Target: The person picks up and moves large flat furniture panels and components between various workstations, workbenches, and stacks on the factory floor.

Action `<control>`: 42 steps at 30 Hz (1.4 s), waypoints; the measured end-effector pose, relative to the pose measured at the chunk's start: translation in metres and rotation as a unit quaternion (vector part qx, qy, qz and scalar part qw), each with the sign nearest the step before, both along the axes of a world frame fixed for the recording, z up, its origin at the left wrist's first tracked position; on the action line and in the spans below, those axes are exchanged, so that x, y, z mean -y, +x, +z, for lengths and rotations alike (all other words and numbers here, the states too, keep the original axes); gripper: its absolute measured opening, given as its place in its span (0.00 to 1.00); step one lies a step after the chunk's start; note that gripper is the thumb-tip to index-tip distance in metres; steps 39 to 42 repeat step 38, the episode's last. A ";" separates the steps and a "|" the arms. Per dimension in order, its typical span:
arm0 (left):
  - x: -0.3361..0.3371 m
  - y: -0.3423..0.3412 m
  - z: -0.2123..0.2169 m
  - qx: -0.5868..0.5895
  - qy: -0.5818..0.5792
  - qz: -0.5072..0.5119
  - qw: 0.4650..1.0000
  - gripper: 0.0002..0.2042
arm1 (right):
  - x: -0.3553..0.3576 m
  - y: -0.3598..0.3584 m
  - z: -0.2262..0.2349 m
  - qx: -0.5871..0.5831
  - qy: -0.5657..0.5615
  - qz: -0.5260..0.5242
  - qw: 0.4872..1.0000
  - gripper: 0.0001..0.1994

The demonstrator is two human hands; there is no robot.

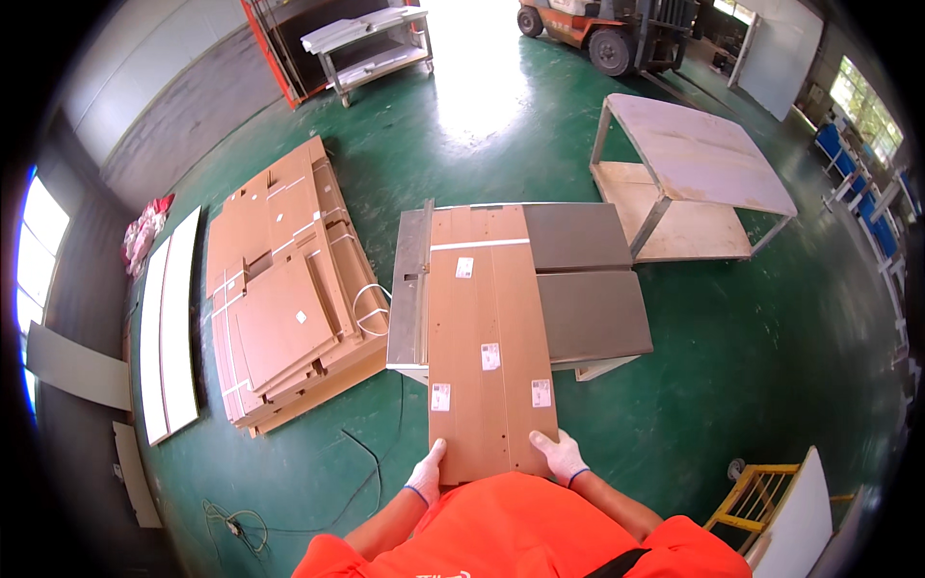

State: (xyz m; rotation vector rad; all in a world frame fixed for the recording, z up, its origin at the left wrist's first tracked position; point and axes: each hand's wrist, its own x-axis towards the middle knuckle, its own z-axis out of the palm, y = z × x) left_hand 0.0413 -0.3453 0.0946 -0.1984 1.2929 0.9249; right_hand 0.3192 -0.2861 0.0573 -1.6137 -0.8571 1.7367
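A long, flat brown cardboard carton (491,308) lies lengthwise in front of me, with a white strap across its far part and several white labels on top. Its far part rests on a work table (407,289) with a grey top; the near end projects past the table toward my body. My left hand (426,472), in a white glove, holds the near left edge, thumb on top. At the near right edge, my right hand (562,457), gloved alike, grips the same carton with its thumb above. The fingers under the carton are hidden on both sides.
Strapped brown cardboard (279,318) is stacked on the floor to the left, beside long white panels (173,323). A cable (231,525) trails on the green floor. Far right stands a two-level table (684,144); a yellow-framed cart (761,496) is near right. A forklift (607,34) stands behind.
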 end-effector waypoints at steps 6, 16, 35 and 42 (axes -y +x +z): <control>-0.100 -0.026 -0.042 -0.029 0.055 -0.056 0.997 0.19 | -0.125 -0.022 0.005 -0.007 0.019 -0.005 1.000 0.26; -0.292 -0.008 -0.086 0.013 0.032 0.155 0.987 0.23 | -0.328 -0.075 -0.030 0.080 0.051 0.012 0.995 0.29; -0.327 -0.027 -0.075 -0.166 -0.024 -0.037 0.985 0.31 | -0.454 0.179 -0.074 0.376 -0.061 -0.220 0.898 0.39; -0.325 -0.042 -0.065 -0.192 -0.030 -0.027 0.981 0.33 | -0.485 0.201 -0.127 0.066 -0.061 -0.256 0.963 0.36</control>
